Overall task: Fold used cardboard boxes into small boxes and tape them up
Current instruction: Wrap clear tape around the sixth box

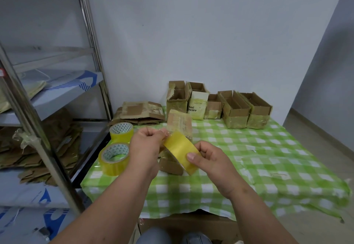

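Note:
My right hand [210, 159] grips a yellow tape roll [180, 148] above the table. My left hand [147, 144] pinches the roll's loose end at its upper left. Behind my hands stands a small cardboard box [179, 124] wrapped in clear tape, partly hidden. Beneath the roll lies a brown cardboard piece [170, 166]. A row of several folded, taped small boxes [235, 111] lines the far edge of the table. Flattened cardboard [141, 111] is stacked at the back left.
Two more yellow tape rolls [113, 158] [121, 131] sit at the table's left edge. The table wears a green checked cloth [258, 157]. A metal shelf rack [47, 128] with flattened cardboard stands on the left. A brown carton [191, 222] sits below the table's front edge.

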Demonstrator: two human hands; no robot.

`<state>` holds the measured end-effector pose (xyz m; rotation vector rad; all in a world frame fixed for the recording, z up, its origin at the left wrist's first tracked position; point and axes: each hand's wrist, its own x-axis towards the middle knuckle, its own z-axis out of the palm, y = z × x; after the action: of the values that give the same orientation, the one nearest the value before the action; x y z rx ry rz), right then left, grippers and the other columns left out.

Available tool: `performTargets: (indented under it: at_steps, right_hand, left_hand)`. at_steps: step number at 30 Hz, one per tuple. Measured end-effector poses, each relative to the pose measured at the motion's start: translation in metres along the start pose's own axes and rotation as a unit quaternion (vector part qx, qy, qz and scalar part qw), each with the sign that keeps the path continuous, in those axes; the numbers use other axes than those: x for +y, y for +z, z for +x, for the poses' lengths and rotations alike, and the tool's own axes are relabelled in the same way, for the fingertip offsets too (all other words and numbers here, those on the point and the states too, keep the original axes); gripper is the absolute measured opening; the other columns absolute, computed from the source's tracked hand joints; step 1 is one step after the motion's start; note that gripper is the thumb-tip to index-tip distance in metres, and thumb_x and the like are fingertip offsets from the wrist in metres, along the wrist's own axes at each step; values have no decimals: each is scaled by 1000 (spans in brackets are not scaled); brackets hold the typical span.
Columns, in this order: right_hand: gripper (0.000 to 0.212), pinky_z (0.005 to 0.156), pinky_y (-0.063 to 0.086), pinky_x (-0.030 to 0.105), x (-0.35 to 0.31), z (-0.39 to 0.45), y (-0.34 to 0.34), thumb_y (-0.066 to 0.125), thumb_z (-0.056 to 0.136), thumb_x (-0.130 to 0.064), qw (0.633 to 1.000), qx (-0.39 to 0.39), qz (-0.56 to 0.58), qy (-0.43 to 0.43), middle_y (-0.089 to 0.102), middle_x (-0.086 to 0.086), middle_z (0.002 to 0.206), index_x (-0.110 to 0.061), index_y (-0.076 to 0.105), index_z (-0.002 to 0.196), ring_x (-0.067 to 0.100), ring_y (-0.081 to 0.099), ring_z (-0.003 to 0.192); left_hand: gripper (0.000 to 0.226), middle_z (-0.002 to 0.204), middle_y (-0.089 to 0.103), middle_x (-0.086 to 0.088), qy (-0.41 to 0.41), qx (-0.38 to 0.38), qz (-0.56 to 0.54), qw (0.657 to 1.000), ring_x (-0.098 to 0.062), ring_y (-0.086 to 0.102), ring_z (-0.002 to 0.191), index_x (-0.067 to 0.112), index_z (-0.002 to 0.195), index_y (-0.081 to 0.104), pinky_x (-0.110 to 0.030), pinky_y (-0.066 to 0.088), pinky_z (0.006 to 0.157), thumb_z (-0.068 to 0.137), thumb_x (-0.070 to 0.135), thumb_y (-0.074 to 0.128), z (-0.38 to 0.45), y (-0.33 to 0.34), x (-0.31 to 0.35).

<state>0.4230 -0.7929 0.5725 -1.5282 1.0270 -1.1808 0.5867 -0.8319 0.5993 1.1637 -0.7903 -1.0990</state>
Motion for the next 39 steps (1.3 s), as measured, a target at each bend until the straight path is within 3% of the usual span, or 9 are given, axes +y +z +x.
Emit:
performTargets:
  at_steps: [5, 9, 13, 17, 22, 27, 32, 35, 39]
  right_hand:
    - [28, 61, 46, 24, -5, 6, -8, 67, 78, -37, 994, 22, -104, -12, 61, 4, 72, -10, 59, 79, 13, 56, 67]
    - [30, 54, 39, 21, -3, 8, -19, 72, 87, -35, 985, 58, -160, -4, 55, -1, 62, -15, 56, 72, 9, 52, 57]
    - [31, 47, 33, 14, -11, 19, -30, 73, 86, -31, 984, 50, -171, 17, 47, -10, 53, -13, 57, 67, 3, 43, 48]
    - [51, 44, 27, 18, -13, 24, -55, 73, 83, -43, 969, 80, -227, 54, 37, -2, 55, -3, 49, 62, 8, 35, 48]
    - [49, 53, 36, 28, -11, 28, -70, 69, 68, -58, 980, 107, -133, 100, 41, 3, 56, -14, 49, 60, 17, 43, 50]
    - [51, 61, 37, 31, -6, 48, -83, 71, 85, -45, 959, 88, -234, 134, 51, 7, 66, 3, 61, 74, 19, 49, 61]
    - [43, 62, 33, 34, -10, 77, -83, 68, 88, -38, 927, 96, -325, 160, 45, 4, 60, -12, 51, 58, 24, 48, 62]
    - [32, 70, 36, 37, -9, 91, -82, 63, 85, -37, 905, 109, -368, 184, 51, 4, 67, -16, 53, 62, 29, 56, 74]
    - [29, 70, 33, 35, -4, 100, -79, 57, 85, -37, 878, 113, -420, 199, 49, 1, 65, -18, 50, 64, 23, 52, 69]
  left_hand:
    - [26, 72, 65, -14, -68, 11, -118, 991, -16, 64, 53, 9, 76, 47, -38, 55, 64, 88, -6, 64, 2, 8, 3]
    - [43, 73, 62, -17, -84, 12, -208, 975, -24, 67, 62, 15, 108, 37, -47, 55, 86, 87, -15, 58, 10, 9, 9]
    - [45, 80, 61, -15, -85, 22, -217, 972, -22, 62, 69, 14, 119, 47, -45, 55, 86, 88, -18, 53, 10, 13, 11]
    - [29, 88, 62, -14, -73, 40, -234, 969, -17, 62, 68, 9, 101, 60, -36, 58, 76, 89, -16, 53, 35, -2, 25]
    - [19, 95, 72, -8, -47, 55, -134, 988, -17, 70, 87, 14, 97, 68, -34, 58, 77, 86, -2, 68, 48, -10, 18]
    - [6, 79, 71, -4, -45, 84, -96, 991, -13, 67, 75, 12, 89, 69, -34, 57, 75, 86, 7, 72, 56, -5, -2]
    - [11, 75, 68, -1, -8, 156, -68, 985, -12, 64, 72, 15, 79, 68, -24, 52, 67, 85, 8, 74, 60, 3, -15]
    - [9, 79, 70, 0, 6, 185, -31, 982, -10, 64, 71, 17, 80, 69, -23, 51, 66, 85, 11, 75, 61, 7, -22]
    - [10, 81, 71, 1, 15, 199, -5, 980, -10, 64, 70, 20, 80, 70, -26, 51, 66, 85, 14, 75, 64, 8, -31]
